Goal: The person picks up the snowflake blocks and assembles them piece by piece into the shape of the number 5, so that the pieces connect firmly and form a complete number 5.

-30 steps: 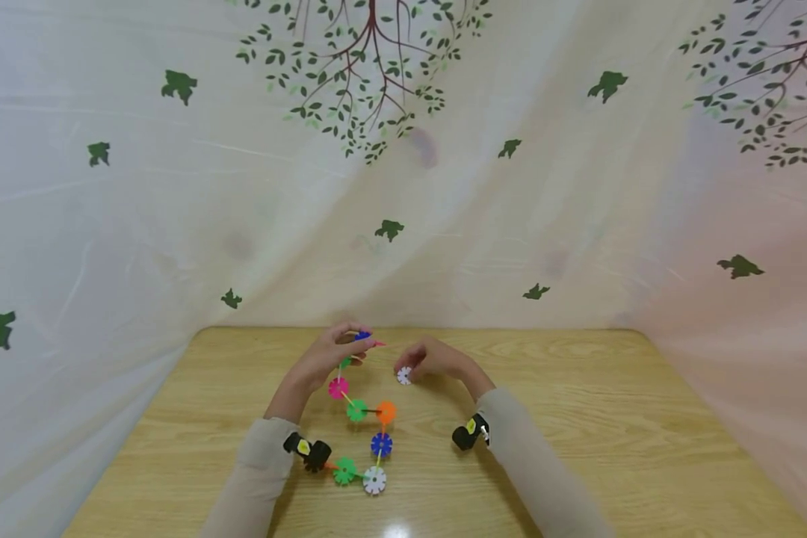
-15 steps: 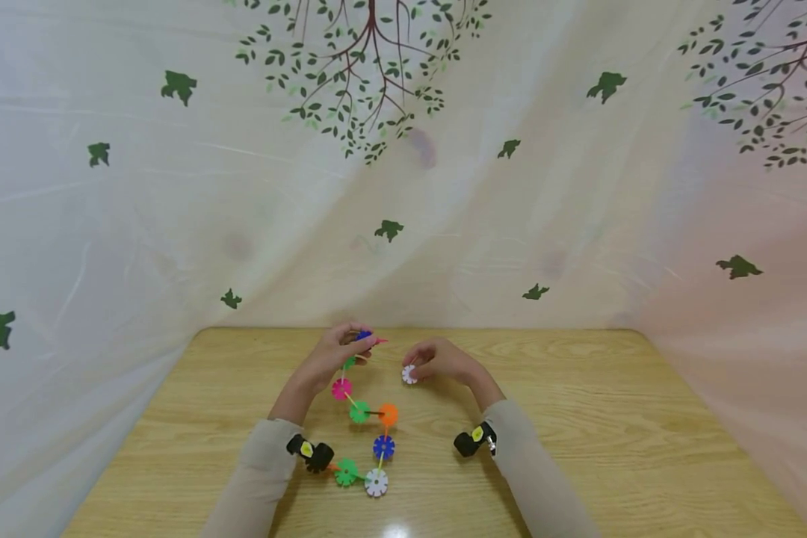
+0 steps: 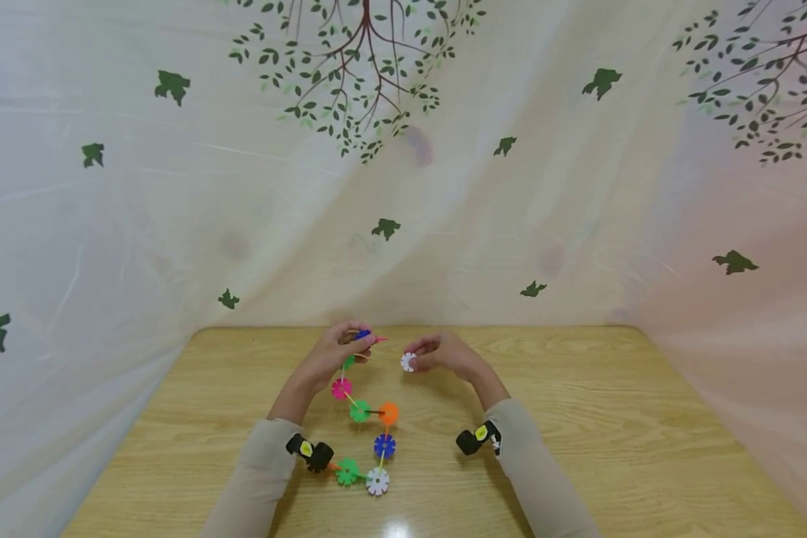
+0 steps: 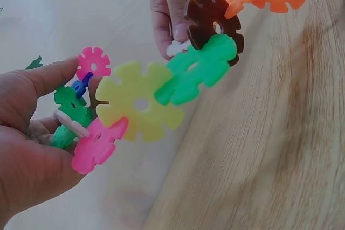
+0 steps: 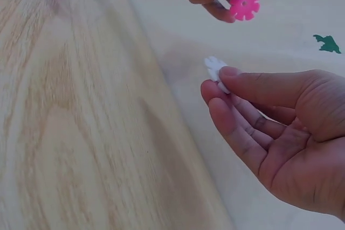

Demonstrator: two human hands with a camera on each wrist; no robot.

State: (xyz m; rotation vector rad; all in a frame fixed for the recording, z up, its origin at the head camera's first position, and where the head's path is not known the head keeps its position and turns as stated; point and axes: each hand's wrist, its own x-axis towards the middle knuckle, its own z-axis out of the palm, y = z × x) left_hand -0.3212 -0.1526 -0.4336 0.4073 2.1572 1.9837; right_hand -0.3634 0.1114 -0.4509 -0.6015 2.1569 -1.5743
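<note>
My left hand (image 3: 324,357) holds one end of a chain of interlocking plastic snowflake discs near the table's far edge. In the left wrist view, a pink disc (image 4: 94,64) ends the chain by the fingertips, joined to a blue disc (image 4: 81,85), with green discs (image 4: 70,98) against the fingers. To the right, my right hand (image 3: 449,356) pinches a single white snowflake disc (image 5: 214,69) between thumb and fingers, apart from the chain. From the left hand the chain runs toward the body through a pink disc (image 3: 341,388), an orange disc (image 3: 388,413) and a white chain disc (image 3: 377,482).
The wooden table (image 3: 612,418) lies under both arms. Behind it hangs a pale curtain (image 3: 444,261) printed with leaves and branches. A black wrist camera (image 3: 319,456) on the left sleeve hides part of the chain's near end.
My right hand has drawn slightly right, then lifted with the white disc, which now sits higher in the head view. The left hand keeps its hold on the chain, which has shifted slightly right.
</note>
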